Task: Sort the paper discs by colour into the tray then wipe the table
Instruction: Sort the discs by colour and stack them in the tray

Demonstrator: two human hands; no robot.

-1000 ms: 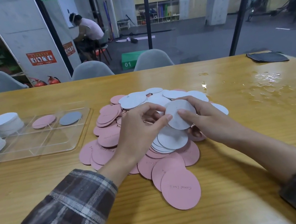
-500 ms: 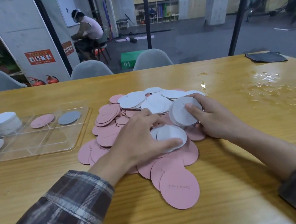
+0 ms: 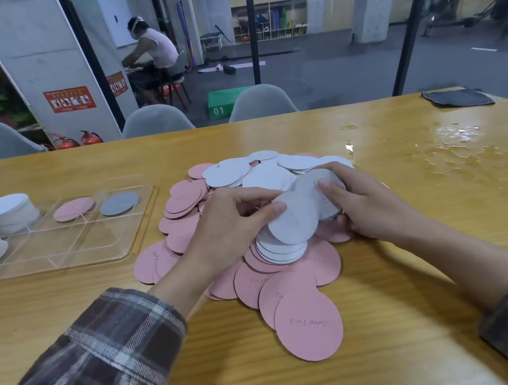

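The left hand (image 3: 231, 226), just before flat on the pile (image 3: 181, 200), now pinches one white disc (image 3: 293, 222) in its fingers, adding it to the stack (image 3: 311, 186) that the right hand (image 3: 370, 208) grips.

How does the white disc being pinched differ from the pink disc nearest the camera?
The white disc is blank-faced and held above the pile, pinched by the left hand; the pink disc lies flat at the pile's near edge, untouched, with handwriting on it. Both are round paper discs of seemingly similar size.
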